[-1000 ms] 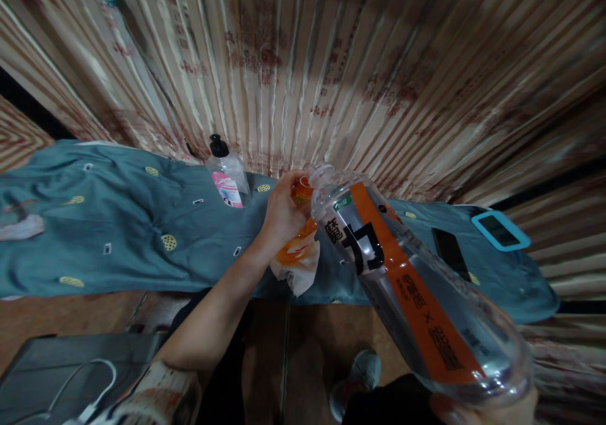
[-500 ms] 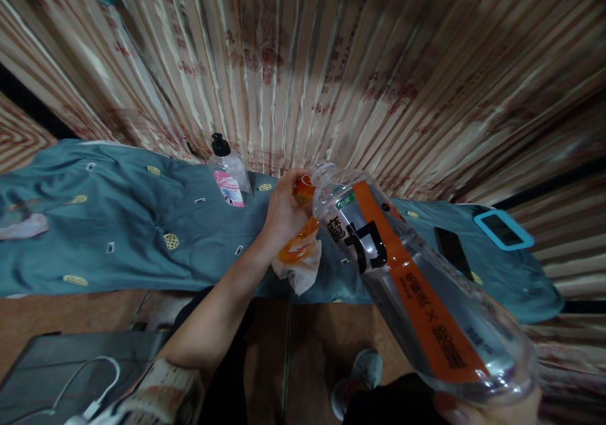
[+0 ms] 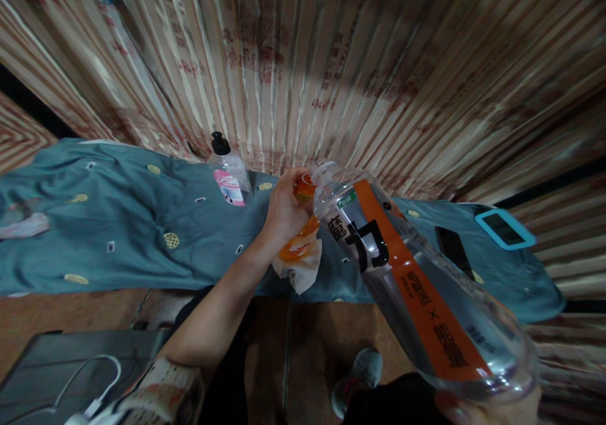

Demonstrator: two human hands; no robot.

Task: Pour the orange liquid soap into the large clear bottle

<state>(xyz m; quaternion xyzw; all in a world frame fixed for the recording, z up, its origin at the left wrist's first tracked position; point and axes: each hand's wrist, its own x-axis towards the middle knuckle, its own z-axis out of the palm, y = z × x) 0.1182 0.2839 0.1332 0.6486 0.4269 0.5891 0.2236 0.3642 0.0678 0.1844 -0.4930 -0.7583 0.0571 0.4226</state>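
Observation:
My left hand [image 3: 286, 204] is wrapped round the upper part of an orange bottle [image 3: 296, 248], which stands on the teal cloth [image 3: 137, 235] with a crumpled white tissue [image 3: 305, 270] about its base. In my right hand [image 3: 487, 409] is the bottom end of a large clear plastic bottle [image 3: 416, 280] with an orange and black label. This big bottle lies tilted, its uncapped neck pointing left against the orange bottle's mouth. Whether liquid runs between them I cannot make out. Left of my left hand stands a clear pump bottle [image 3: 230, 175] with a pink label and black top.
A black phone [image 3: 453, 251] and a blue-framed tablet [image 3: 505, 229] lie at the cloth's right end. Behind rises a pleated curtain [image 3: 293, 65]. At lower left, a white cable [image 3: 89, 362] rests on a grey surface [image 3: 38, 368]. A pale cloth [image 3: 23, 226] lies far left.
Almost nothing differs. The large bottle's neck and both hands keep their places, with only a tiny shift of the large bottle.

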